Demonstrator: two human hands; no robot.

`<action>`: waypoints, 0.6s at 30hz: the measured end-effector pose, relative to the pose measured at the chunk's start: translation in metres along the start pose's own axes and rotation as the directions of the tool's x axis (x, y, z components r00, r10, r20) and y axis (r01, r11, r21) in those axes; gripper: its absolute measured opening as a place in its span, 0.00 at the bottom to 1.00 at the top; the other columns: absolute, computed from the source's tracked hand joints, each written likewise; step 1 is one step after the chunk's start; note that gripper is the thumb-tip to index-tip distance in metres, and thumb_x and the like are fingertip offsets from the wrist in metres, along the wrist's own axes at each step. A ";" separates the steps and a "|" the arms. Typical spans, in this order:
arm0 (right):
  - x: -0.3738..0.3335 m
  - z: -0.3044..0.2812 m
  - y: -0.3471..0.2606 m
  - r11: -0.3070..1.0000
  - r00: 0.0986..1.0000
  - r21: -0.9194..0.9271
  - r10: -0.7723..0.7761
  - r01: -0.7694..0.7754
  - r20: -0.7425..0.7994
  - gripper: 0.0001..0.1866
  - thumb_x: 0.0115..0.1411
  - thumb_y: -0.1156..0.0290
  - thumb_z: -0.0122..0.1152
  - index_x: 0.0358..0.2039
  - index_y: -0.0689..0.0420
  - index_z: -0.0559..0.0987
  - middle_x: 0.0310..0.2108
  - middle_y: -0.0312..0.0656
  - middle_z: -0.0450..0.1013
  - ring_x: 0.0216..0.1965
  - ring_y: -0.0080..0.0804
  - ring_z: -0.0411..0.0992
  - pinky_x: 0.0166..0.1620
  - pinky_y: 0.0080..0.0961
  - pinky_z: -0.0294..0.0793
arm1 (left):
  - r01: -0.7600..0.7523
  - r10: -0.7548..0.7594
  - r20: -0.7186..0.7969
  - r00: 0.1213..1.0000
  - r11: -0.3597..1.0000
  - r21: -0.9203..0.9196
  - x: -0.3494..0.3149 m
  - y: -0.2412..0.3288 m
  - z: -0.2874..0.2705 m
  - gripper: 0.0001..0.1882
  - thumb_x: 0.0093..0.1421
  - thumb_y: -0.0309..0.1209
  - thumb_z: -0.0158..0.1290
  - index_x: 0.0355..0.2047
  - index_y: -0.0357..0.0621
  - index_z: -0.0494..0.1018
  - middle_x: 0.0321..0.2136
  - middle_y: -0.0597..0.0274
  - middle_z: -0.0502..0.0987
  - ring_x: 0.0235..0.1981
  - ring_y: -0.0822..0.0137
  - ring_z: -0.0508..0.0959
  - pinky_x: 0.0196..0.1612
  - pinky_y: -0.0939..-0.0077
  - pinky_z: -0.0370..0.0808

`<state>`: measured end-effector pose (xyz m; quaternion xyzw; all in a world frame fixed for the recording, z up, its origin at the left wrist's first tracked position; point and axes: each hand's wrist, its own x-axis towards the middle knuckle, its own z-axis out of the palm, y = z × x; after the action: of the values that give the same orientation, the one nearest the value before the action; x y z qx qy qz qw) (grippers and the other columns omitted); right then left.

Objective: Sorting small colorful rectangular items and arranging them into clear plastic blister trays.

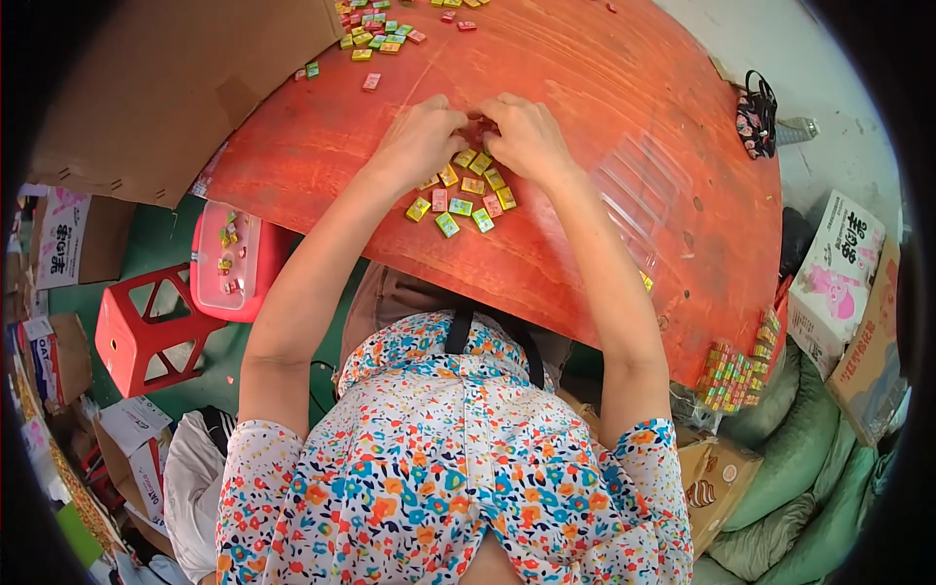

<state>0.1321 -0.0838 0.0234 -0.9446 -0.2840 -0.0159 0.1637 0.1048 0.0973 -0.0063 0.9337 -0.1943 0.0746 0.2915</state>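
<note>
My left hand (426,135) and my right hand (527,136) come together over the red wooden table (575,68), fingertips curled inward and nearly meeting. Whatever they pinch is hidden by the fingers. Just below them lies a loose group of small, brightly coloured boxes: a yellow box (473,185), a pink box (440,200), a green box (483,220) and several others. The nearest yellow box (465,158) is close beneath the fingers. To the right of my right forearm lies a clear plastic tray (639,190) with ridged compartments.
More small boxes (375,34) lie scattered at the far left, beside a big cardboard box (185,88). Stacked small boxes (731,375) stand at the right edge. A pink tub (207,258) and red stool (136,341) are at left. A floral bag (756,122) is beyond the table.
</note>
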 end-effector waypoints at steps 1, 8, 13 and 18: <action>-0.003 0.002 0.002 0.999 0.997 0.001 -0.050 0.050 -0.058 0.11 0.57 0.73 0.59 0.41 0.55 0.82 0.37 0.47 0.77 0.41 0.49 0.75 0.44 0.41 0.74 | -0.072 0.070 -0.061 0.996 0.997 -0.032 -0.001 0.001 -0.003 0.08 0.55 0.29 0.60 0.36 0.42 0.80 0.31 0.53 0.75 0.34 0.52 0.78 0.38 0.62 0.74; -0.079 -0.010 -0.013 0.832 0.993 0.553 -0.023 -0.045 0.116 0.09 0.58 0.72 0.61 0.39 0.59 0.80 0.33 0.46 0.77 0.35 0.44 0.76 0.39 0.34 0.75 | 0.144 -0.167 -0.033 0.985 0.918 -0.370 -0.074 0.021 -0.048 0.12 0.56 0.26 0.59 0.41 0.40 0.79 0.28 0.52 0.77 0.30 0.58 0.80 0.35 0.65 0.75; -0.094 0.001 -0.042 0.925 0.989 0.366 -0.134 0.099 0.069 0.09 0.57 0.74 0.62 0.39 0.58 0.79 0.33 0.45 0.77 0.36 0.45 0.77 0.39 0.37 0.75 | 0.261 -0.279 0.047 0.959 0.807 -0.529 -0.107 0.042 -0.025 0.13 0.56 0.21 0.57 0.43 0.36 0.79 0.28 0.51 0.79 0.28 0.62 0.81 0.33 0.69 0.76; -0.094 0.003 -0.031 0.910 0.984 0.377 -0.143 0.174 -0.109 0.11 0.54 0.74 0.65 0.40 0.57 0.80 0.38 0.44 0.76 0.40 0.45 0.75 0.41 0.39 0.75 | -0.027 -0.032 -0.212 0.977 0.963 -0.270 -0.112 0.038 -0.009 0.16 0.56 0.23 0.59 0.46 0.36 0.77 0.31 0.49 0.79 0.33 0.53 0.81 0.37 0.64 0.78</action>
<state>0.0361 -0.1088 0.0182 -0.8666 -0.3504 -0.0105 0.3551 -0.0131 0.1101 -0.0076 0.8717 -0.1689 0.1474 0.4358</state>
